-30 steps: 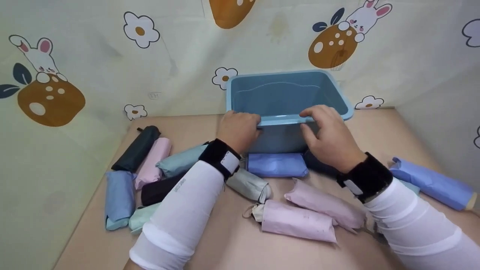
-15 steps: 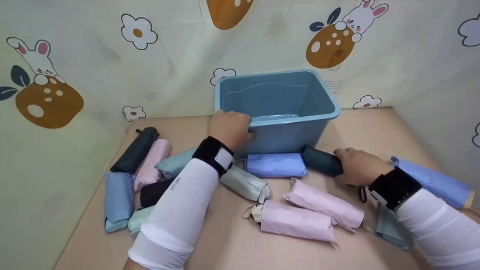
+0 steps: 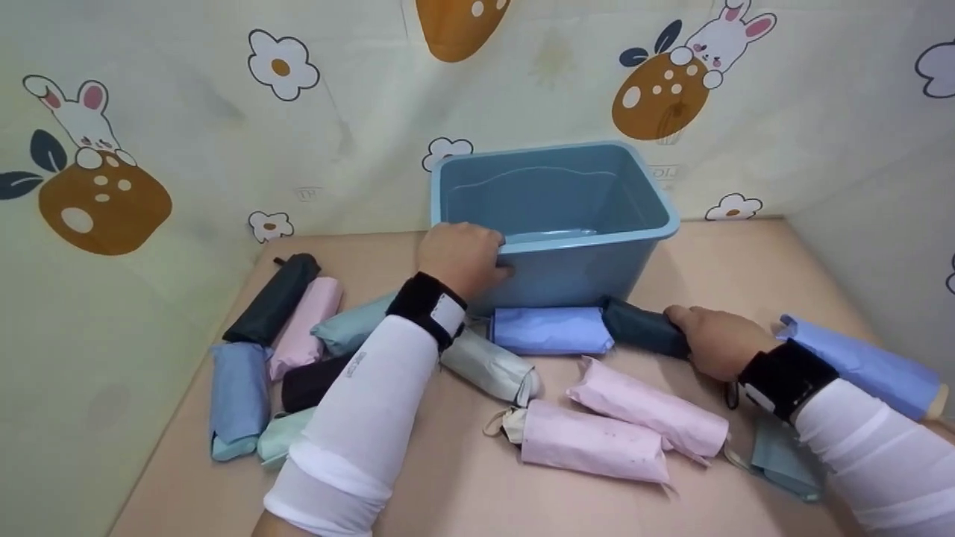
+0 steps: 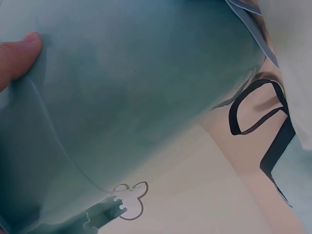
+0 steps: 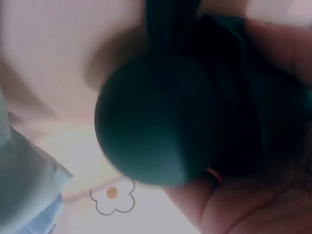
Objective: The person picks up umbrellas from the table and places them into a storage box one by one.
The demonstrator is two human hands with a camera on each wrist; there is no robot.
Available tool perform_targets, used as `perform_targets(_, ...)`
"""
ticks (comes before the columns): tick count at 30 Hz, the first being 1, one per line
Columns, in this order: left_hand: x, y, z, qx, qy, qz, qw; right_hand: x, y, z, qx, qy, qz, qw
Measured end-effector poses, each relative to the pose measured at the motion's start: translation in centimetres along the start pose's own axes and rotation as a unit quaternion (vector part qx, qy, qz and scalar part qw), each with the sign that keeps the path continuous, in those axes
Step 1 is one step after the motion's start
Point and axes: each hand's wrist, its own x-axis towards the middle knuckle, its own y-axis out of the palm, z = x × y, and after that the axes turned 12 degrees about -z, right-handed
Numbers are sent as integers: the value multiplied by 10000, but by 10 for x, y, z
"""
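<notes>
Pale rabbit-and-fruit printed cloth [image 3: 351,149] behind beige table [image 3: 448,462]. Far left, black-green cylindrical folded fabric umbrella [image 3: 273,300] beside slim pink folded fabric umbrella [image 3: 307,328]. Left hand [image 3: 461,259], fingers clasping near-left rim of blue rectangular plastic bin [image 3: 582,272]. Just near bin, periwinkle folded fabric umbrella [image 3: 552,330]. Just right, dark-teal cylindrical folded fabric umbrella [image 3: 643,328] on table, right end grasped by fingers of right hand [image 3: 722,341].

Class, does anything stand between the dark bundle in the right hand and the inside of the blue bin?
Yes: the blue bin's front wall rises between the dark bundle and the inside; nothing else visibly blocks the way.
</notes>
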Motion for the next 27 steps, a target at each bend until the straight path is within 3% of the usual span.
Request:
perform_targets(5, 0, 2, 0, -16, 15, -9, 10000, -12, -26, 11, 175, -401, -308, 9986)
perform_targets(8, 1, 3, 0, -44, -1, -3, 10000, -16, -55, 25, 527, -712, -493, 9949)
perform_targets(13, 2, 2, 1, 2, 7, 48, 10000, -5, -103, 49, 1040, -1023, -1194, 9821)
perform_targets(18, 3, 1, 2, 52, -1, 52, 10000, 35, -123, 65, 1541, -409, -1963, 9675)
perform_targets(22, 2, 1, 2, 44, -62, 95, 9999, 79, -113, 72, 1980, 203, -2206, 9548)
perform_targets(27, 2, 1, 0, 2, -47, 147, 9999, 118, -96, 73, 1991, 790, -2251, 9505)
